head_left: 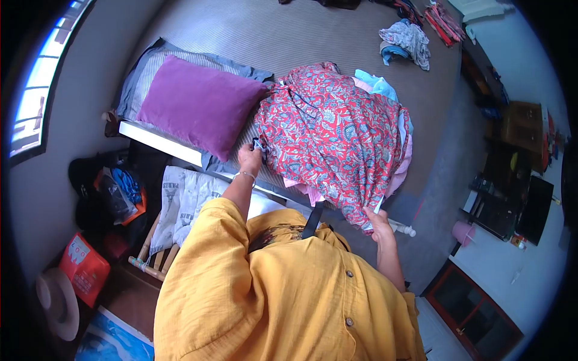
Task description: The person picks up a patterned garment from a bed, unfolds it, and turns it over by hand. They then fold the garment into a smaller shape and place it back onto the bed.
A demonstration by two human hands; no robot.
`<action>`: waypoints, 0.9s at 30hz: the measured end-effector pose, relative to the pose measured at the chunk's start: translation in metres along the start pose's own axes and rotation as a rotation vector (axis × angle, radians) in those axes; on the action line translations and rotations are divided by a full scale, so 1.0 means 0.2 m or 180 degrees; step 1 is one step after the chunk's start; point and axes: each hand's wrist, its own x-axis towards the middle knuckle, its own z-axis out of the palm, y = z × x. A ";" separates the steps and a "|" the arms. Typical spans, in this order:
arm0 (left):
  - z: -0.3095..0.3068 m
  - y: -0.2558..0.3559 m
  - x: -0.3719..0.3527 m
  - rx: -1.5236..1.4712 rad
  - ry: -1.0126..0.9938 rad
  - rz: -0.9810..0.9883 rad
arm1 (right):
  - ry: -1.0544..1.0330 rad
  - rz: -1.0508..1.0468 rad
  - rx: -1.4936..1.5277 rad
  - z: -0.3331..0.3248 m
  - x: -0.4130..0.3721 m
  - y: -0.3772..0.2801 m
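A red floral-patterned cloth garment point(337, 126) lies spread over the bed, covering part of a pile of pink and light blue clothes point(385, 89). At its left edge, beside the purple pillow point(198, 105), my left hand point(250, 157) is closed on a bunched bit of the cloth. My right hand point(378, 224) pinches the garment's lower right edge near the side of the bed, with a small white strip showing by the thumb. Pink fabric point(306, 190) peeks out below the garment between my hands.
The bed point(211, 27) has a striped cover. Toward its far right are a bundle of clothes point(406, 45) and a pink-red pile point(444, 24). Close to my left are a wooden chair point(147, 268) with printed cloth, a red bag point(84, 268) and a hat point(58, 304).
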 end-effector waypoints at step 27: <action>-0.64 -0.38 -0.45 -0.3710 -0.0650 -0.1745 | -0.0004 0.0133 0.0915 -0.19 -0.11 0.03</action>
